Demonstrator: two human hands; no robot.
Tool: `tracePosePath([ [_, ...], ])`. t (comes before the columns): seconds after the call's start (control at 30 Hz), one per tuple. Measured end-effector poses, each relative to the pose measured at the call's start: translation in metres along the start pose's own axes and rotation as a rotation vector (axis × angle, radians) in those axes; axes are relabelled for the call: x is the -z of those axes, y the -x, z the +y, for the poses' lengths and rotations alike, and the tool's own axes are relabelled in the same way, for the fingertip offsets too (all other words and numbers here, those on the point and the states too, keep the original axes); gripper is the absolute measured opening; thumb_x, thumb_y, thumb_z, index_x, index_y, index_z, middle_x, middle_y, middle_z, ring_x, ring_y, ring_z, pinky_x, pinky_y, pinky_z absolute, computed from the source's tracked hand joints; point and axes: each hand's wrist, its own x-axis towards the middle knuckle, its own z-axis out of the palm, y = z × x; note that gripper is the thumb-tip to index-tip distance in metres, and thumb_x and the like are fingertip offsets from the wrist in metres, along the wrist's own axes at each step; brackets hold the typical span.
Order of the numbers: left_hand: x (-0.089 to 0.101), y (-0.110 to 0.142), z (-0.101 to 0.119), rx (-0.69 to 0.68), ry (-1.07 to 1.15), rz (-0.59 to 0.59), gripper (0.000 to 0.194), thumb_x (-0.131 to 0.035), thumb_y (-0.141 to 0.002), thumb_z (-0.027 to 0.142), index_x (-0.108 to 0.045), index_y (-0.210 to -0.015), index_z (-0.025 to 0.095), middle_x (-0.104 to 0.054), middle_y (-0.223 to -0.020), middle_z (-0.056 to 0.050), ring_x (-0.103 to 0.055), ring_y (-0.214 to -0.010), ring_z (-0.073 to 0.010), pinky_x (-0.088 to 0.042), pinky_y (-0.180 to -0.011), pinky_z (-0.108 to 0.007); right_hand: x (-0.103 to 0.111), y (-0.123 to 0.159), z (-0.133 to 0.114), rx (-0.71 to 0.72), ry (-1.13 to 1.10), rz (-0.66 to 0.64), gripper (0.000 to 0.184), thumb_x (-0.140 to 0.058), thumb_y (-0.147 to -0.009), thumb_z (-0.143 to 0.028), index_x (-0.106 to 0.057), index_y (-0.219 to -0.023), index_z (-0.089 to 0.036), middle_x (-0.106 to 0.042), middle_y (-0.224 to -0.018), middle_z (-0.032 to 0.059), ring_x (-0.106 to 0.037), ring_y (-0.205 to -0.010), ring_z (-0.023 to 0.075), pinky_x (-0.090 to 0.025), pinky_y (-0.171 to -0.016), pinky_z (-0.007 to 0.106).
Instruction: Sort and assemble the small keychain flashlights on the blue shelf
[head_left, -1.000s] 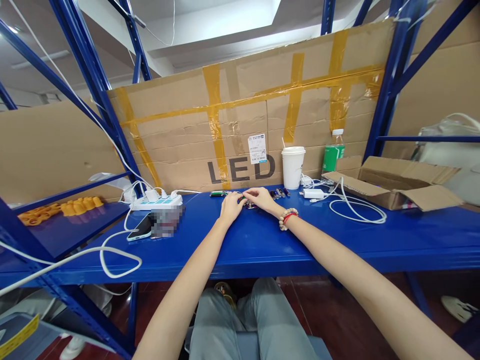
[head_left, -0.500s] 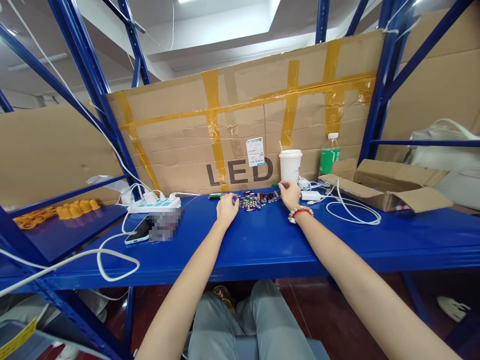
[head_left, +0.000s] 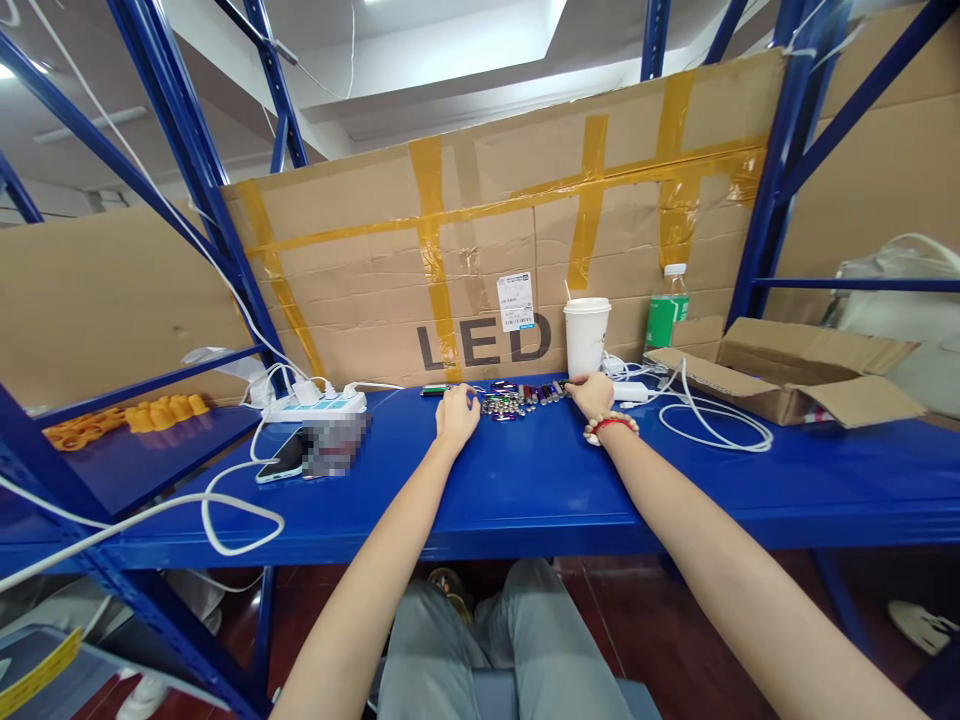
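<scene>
My left hand [head_left: 457, 416] rests on the blue table [head_left: 517, 500] at the left end of a cluster of small shiny pieces [head_left: 504, 402], its fingers curled inward. Whether it holds a piece is hidden. Small dark, purple and silver cylinders [head_left: 544, 393] stretch in a row from this cluster toward my right hand [head_left: 592, 396]. At the row's right end, the fingers of that hand are pressed together, just below a white paper cup [head_left: 587, 338]. What lies in them is too small to make out. Beyond my left hand lies a green and dark stick-like thing [head_left: 434, 390].
A power strip [head_left: 319, 405] and a phone [head_left: 283, 460] with white cables lie at left. To the right are a white adapter [head_left: 631, 392], a coiled cable [head_left: 720, 440], a green-labelled bottle [head_left: 667, 310] and an open carton [head_left: 787, 370]. A taped cardboard sheet [head_left: 360, 290] stands behind.
My right hand has lowered and come closer to the row's right end; the green piece seen at its fingertips no longer shows. My left hand stays in place. The view has shifted slightly.
</scene>
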Motion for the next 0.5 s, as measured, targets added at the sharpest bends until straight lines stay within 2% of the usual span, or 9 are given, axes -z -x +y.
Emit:
tracePosePath([
  [0.17, -0.006, -0.002, -0.005, -0.003, -0.003, 0.023, 0.013, -0.045, -0.081, 0.016, -0.056, -0.089, 0.019, -0.062, -0.084, -0.004, -0.054, -0.092, -0.0182, -0.043, -0.084, -0.031, -0.001, 0.002, -0.002, 0.041, 0.071, -0.038, 0.022, -0.059, -0.071, -0.021, -0.074, -0.086, -0.013, -0.069, -0.082, 0.0144, -0.064, -0.083, 0.0260, -0.049, -0.076, 0.034],
  [0.37, -0.010, -0.003, -0.008, 0.031, -0.002, 0.020, 0.016, -0.043, -0.081, 0.015, -0.056, -0.091, 0.019, -0.062, -0.088, -0.004, -0.054, -0.094, -0.0177, -0.042, -0.086, -0.031, -0.005, 0.005, -0.005, 0.121, 0.149, -0.097, 0.023, -0.057, -0.074, -0.022, -0.073, -0.089, -0.014, -0.069, -0.092, 0.0130, -0.062, -0.091, 0.0256, -0.047, -0.078, 0.033],
  [0.5, -0.007, -0.002, -0.006, 0.036, -0.011, -0.002, 0.017, -0.043, -0.081, 0.015, -0.056, -0.091, 0.020, -0.063, -0.091, -0.004, -0.054, -0.095, -0.0175, -0.042, -0.086, -0.030, -0.003, 0.009, -0.010, 0.202, 0.190, -0.090, 0.027, -0.053, -0.077, -0.021, -0.070, -0.097, -0.015, -0.066, -0.102, 0.0127, -0.060, -0.096, 0.0257, -0.045, -0.081, 0.033],
])
